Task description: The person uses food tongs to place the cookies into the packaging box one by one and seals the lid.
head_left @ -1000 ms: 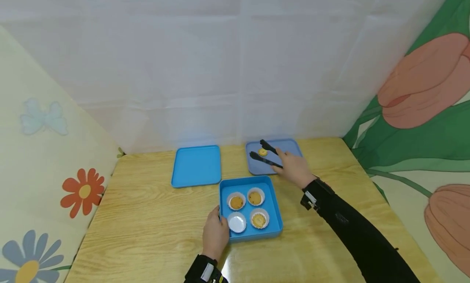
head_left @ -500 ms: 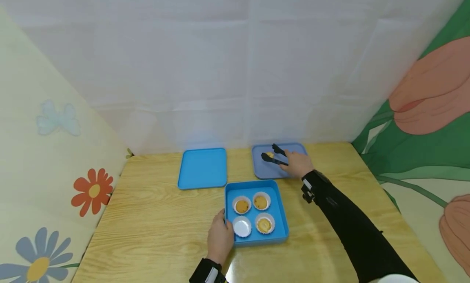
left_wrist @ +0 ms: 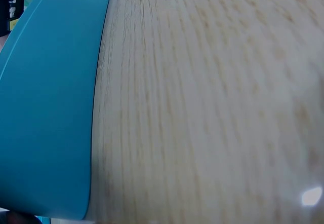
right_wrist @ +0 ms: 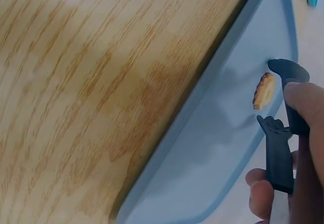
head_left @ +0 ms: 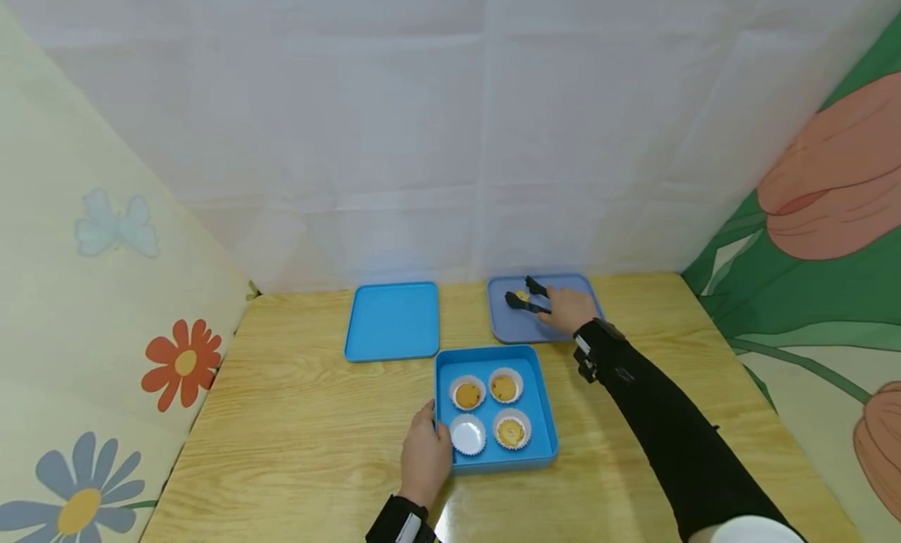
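Note:
My right hand [head_left: 570,310] holds a pair of black tongs [head_left: 519,301], its thumb on one arm and fingers on the other in the right wrist view. The tong tips stand apart on either side of a golden cookie with a scalloped edge [right_wrist: 264,91], which lies on the periwinkle tray [head_left: 517,330]. At the lower centre, my left hand [head_left: 425,458] grips the left wall of a blue square box [head_left: 503,465]. Inside are white paper cups: three hold cookies [head_left: 511,432], and the front-left cup [head_left: 468,435] is bare. In the left wrist view the box wall [left_wrist: 50,102] fills the left side.
A flat bright-blue tray or lid [head_left: 392,321] lies behind and left of the box. The wooden table [head_left: 310,441] ends at a white cloth backdrop [head_left: 338,136]. Painted flower panels stand at both sides.
The tongs have come lower around the cookie, and their tips stand slightly closer together. My left hand stays on the box. The head view has shifted a little.

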Demonstrator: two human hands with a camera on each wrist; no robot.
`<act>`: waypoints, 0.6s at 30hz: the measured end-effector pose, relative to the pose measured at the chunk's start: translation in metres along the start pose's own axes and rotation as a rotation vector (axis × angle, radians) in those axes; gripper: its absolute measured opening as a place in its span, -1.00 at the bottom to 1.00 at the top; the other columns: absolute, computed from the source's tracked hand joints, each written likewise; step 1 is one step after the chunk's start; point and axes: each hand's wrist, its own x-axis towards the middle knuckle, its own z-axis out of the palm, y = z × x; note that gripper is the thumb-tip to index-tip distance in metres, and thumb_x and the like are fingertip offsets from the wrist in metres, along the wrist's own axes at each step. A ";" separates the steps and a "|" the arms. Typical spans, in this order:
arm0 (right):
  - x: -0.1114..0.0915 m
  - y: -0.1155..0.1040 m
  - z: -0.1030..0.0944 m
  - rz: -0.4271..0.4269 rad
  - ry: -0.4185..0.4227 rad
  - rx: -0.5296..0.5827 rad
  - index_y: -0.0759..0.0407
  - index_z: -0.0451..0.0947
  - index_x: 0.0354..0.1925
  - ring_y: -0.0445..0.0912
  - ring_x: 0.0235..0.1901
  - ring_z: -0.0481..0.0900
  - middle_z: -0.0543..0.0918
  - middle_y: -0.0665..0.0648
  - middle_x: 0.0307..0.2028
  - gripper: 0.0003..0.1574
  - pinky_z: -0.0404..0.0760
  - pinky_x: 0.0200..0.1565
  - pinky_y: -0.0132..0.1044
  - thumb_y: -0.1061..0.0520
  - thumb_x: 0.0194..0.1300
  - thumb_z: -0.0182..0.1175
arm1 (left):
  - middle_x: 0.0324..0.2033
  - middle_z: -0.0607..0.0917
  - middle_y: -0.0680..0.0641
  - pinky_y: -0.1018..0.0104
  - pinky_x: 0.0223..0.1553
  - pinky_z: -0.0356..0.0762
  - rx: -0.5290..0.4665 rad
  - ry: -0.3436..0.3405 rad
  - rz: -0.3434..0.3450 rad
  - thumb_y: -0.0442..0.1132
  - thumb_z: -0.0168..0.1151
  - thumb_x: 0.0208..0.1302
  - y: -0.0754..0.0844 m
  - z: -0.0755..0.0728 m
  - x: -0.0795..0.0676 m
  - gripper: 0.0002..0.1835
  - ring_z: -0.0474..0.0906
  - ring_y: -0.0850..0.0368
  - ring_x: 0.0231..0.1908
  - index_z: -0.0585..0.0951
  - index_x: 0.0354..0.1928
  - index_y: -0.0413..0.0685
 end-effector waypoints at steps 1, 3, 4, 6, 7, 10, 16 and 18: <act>0.000 0.000 -0.001 0.003 -0.008 0.001 0.32 0.36 0.16 0.00 -0.57 0.49 0.55 0.20 -0.52 -0.21 0.50 -0.54 -0.14 -0.18 0.14 0.19 | 0.08 0.47 -0.29 -0.05 0.04 0.41 -0.001 -0.001 0.002 -0.31 0.00 0.27 0.000 0.000 0.000 -0.56 0.38 -0.18 0.11 0.36 0.18 -0.34; -0.001 -0.001 -0.002 0.011 -0.016 0.014 0.32 0.37 0.14 0.01 -0.57 0.49 0.54 0.20 -0.53 -0.24 0.51 -0.53 -0.13 -0.17 0.15 0.19 | 0.08 0.47 -0.29 -0.05 0.04 0.41 -0.001 -0.001 0.006 -0.30 0.00 0.27 0.001 -0.001 0.000 -0.56 0.38 -0.18 0.11 0.36 0.18 -0.34; -0.001 -0.001 -0.003 0.013 -0.018 0.018 0.32 0.38 0.14 0.02 -0.56 0.50 0.54 0.20 -0.54 -0.25 0.51 -0.52 -0.12 -0.16 0.15 0.19 | 0.08 0.47 -0.29 -0.05 0.04 0.41 -0.001 0.000 0.009 -0.30 0.00 0.27 0.001 -0.001 0.000 -0.56 0.39 -0.18 0.10 0.36 0.18 -0.34; -0.002 -0.002 -0.003 0.010 -0.019 0.015 0.32 0.38 0.13 0.01 -0.57 0.49 0.53 0.18 -0.56 -0.27 0.51 -0.52 -0.13 -0.15 0.16 0.19 | 0.07 0.47 -0.29 -0.05 0.04 0.41 -0.001 0.003 0.015 -0.30 0.00 0.27 0.001 -0.001 0.000 -0.56 0.39 -0.18 0.10 0.37 0.18 -0.34; -0.002 -0.003 -0.003 0.007 -0.020 0.010 0.31 0.38 0.13 0.01 -0.57 0.49 0.52 0.18 -0.57 -0.28 0.50 -0.53 -0.14 -0.15 0.17 0.18 | 0.07 0.47 -0.29 -0.04 0.04 0.41 -0.002 0.005 0.018 -0.30 0.00 0.27 0.001 -0.001 0.000 -0.56 0.39 -0.17 0.10 0.37 0.18 -0.35; -0.003 -0.005 -0.003 -0.004 -0.020 -0.001 0.31 0.39 0.13 -0.01 -0.61 0.46 0.48 0.15 -0.62 -0.31 0.46 -0.57 -0.16 -0.12 0.19 0.17 | 0.07 0.47 -0.29 -0.04 0.04 0.41 -0.003 0.007 0.021 -0.30 0.00 0.27 0.001 -0.001 0.000 -0.56 0.39 -0.17 0.10 0.37 0.17 -0.35; -0.002 -0.007 -0.003 -0.013 -0.003 -0.011 0.27 0.47 0.03 -0.02 -0.62 0.45 0.48 0.14 -0.61 -0.42 0.42 -0.62 -0.20 -0.09 0.19 0.18 | 0.07 0.47 -0.29 -0.05 0.04 0.41 -0.005 0.009 0.022 -0.30 0.00 0.27 0.000 -0.001 -0.001 -0.56 0.39 -0.18 0.10 0.37 0.17 -0.35; -0.003 -0.007 -0.003 -0.018 0.003 -0.014 0.27 0.48 0.01 -0.02 -0.61 0.46 0.50 0.15 -0.59 -0.45 0.44 -0.61 -0.20 -0.08 0.19 0.19 | 0.07 0.47 -0.29 -0.05 0.04 0.41 -0.005 0.010 0.024 -0.30 0.00 0.27 0.000 -0.001 0.000 -0.56 0.39 -0.18 0.10 0.37 0.17 -0.35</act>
